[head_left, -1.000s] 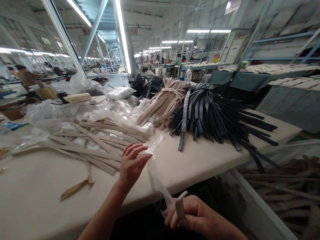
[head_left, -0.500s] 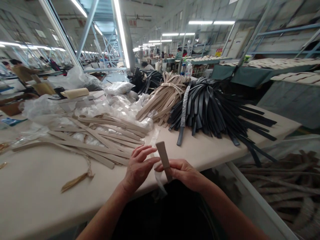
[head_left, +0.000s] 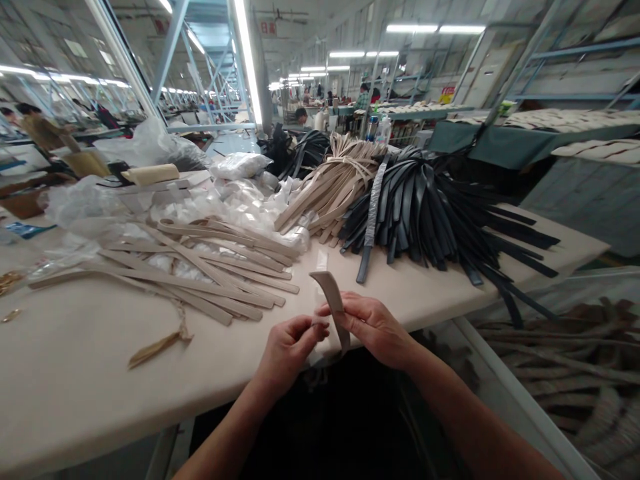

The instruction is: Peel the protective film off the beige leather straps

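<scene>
A beige strap (head_left: 330,293) stands upright over the table's front edge, its top end bending to the left. My right hand (head_left: 373,327) is closed round its middle, thumb on the near side. Just left of the strap, my left hand (head_left: 290,347) has thumb and fingers pinched together; a small whitish bit shows at the tips, too little to name. Some translucent film (head_left: 317,360) hangs below the fingers, partly hidden. More beige straps (head_left: 215,277) lie loosely on the table to the left.
Behind stand a tied bundle of beige straps (head_left: 335,187) and a bundle of black straps (head_left: 425,207). Crumpled clear plastic bags (head_left: 235,203) lie at the back left. Brown strips fill a bin (head_left: 520,400) at the right. The table edge (head_left: 150,417) runs in front of me.
My left hand has gone from spread fingers to a pinch and moved lower beside the strap. The strap now bends more, and my right hand grips it slightly higher.
</scene>
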`<act>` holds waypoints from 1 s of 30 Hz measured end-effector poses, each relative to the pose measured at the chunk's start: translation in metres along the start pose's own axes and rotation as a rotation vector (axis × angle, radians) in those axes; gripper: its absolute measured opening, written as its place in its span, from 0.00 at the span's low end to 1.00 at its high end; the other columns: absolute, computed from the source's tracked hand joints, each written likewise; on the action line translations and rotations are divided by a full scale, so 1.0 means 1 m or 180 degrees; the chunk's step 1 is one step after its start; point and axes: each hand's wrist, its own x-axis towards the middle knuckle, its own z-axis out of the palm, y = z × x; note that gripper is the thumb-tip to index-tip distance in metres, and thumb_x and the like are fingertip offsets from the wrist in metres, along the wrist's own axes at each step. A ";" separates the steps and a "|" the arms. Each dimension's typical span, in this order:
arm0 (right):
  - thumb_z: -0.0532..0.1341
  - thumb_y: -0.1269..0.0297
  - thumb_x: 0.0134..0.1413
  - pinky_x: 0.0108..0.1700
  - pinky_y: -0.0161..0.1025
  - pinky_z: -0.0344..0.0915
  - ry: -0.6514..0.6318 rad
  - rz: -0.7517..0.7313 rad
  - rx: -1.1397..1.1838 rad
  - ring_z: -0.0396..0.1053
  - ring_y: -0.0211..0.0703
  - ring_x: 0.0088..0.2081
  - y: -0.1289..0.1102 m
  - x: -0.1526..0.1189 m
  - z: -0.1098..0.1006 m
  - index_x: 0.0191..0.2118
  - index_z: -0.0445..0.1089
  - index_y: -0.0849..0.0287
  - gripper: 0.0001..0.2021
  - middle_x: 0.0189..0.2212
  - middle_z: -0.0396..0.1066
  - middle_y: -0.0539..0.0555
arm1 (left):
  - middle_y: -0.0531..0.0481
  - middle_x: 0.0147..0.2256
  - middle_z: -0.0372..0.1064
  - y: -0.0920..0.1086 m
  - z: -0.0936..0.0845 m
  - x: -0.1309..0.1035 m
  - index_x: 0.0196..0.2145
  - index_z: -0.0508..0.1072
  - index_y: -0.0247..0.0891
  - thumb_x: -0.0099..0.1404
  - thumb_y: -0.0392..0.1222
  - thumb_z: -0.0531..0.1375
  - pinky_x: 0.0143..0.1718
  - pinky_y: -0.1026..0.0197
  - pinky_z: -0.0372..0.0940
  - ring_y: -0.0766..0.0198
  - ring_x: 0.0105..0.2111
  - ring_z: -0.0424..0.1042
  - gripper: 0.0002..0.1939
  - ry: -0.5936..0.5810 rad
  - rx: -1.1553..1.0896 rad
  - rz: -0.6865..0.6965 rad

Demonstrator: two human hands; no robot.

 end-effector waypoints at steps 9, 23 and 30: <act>0.54 0.48 0.68 0.49 0.46 0.66 0.0427 -0.0205 -0.0600 0.73 0.50 0.45 -0.018 0.006 -0.030 0.44 0.78 0.57 0.20 0.41 0.78 0.57 | 0.49 0.27 0.77 -0.009 0.013 -0.008 0.29 0.81 0.37 0.55 0.45 0.64 0.32 0.63 0.61 0.64 0.27 0.70 0.10 -0.0467 -0.0104 -0.0532; 0.64 0.46 0.58 0.51 0.45 0.63 0.1396 0.0350 0.0108 0.72 0.51 0.45 0.012 0.020 -0.072 0.40 0.80 0.53 0.17 0.39 0.80 0.52 | 0.49 0.34 0.76 -0.030 0.013 -0.038 0.50 0.69 0.38 0.67 0.53 0.61 0.37 0.64 0.64 0.68 0.32 0.72 0.20 -0.1526 -0.1446 -0.0844; 0.64 0.45 0.57 0.53 0.46 0.64 0.1265 0.0302 0.0189 0.72 0.49 0.44 0.011 0.028 -0.063 0.40 0.80 0.55 0.18 0.39 0.80 0.52 | 0.49 0.27 0.76 -0.027 0.026 -0.034 0.37 0.77 0.34 0.58 0.53 0.67 0.37 0.61 0.65 0.65 0.28 0.72 0.19 -0.1645 -0.0876 -0.1131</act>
